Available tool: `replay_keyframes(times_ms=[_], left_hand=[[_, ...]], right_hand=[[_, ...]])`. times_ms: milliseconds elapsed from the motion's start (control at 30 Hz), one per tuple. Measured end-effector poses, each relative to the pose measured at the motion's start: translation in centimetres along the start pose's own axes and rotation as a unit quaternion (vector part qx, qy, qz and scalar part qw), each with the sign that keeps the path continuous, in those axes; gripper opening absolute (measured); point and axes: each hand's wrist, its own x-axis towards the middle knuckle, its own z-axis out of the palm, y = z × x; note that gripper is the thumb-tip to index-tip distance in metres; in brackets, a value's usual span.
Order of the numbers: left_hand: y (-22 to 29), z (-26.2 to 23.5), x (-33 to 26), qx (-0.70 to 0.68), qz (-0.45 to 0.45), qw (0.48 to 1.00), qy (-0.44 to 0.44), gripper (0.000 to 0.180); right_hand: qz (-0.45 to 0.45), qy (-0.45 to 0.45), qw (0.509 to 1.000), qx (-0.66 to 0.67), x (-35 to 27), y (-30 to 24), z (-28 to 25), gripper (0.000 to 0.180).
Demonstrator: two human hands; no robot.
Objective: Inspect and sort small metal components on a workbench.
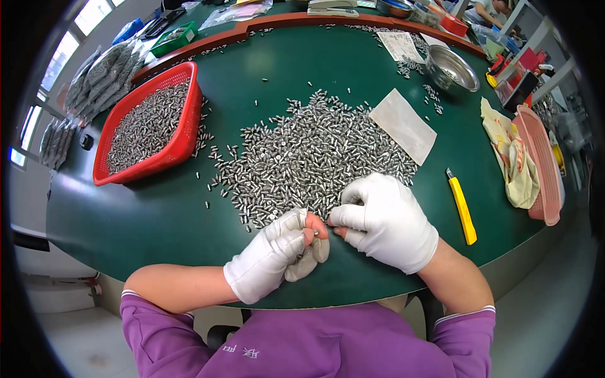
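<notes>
A broad heap of small, shiny metal parts [309,157], each short and bullet-shaped, covers the middle of the green table. My left hand [274,252], in a white glove with bare fingertips, is at the near edge of the heap. Its thumb and forefinger pinch one small metal part [316,232]. Close by on the right, my right hand [387,220] wears a similar glove and touches the heap's near edge. Its fingers are curled together, and whatever is between them is hidden.
To the left stands a red basket [192,94] full of similar parts. A yellow utility knife [463,211] lies at right, near a pink basket [545,183] with a cream bag [510,157]. A paper sheet [406,126] overlaps the heap; a steel bowl [452,67] sits farther back.
</notes>
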Motion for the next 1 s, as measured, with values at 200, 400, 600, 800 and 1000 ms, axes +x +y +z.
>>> replay_keyframes(times_ms=[200,400,600,800,1000], left_hand=[[-0.1,0.2,0.0,-0.001,0.023,1.0,-0.004,0.024],[-0.5,0.1,0.1,-0.021,0.02,1.0,-0.002,0.026],[-0.1,0.7,0.1,-0.046,-0.01,0.998,0.044,0.02],[0.4,1.0,0.1,-0.016,-0.03,0.998,0.047,0.014],[0.1,0.7,0.1,-0.014,-0.028,0.999,0.043,0.013]], right_hand=[[-0.007,-0.012,0.997,-0.073,-0.1,-0.5,0.8,0.013],[0.004,-0.017,0.991,-0.131,-0.2,-1.1,1.2,0.017],[0.041,0.082,0.992,0.085,-0.3,-1.0,0.8,0.021],[0.046,0.049,0.983,0.173,0.1,-0.9,0.7,0.021],[-0.002,0.079,0.989,0.129,0.1,-0.8,0.2,0.019]])
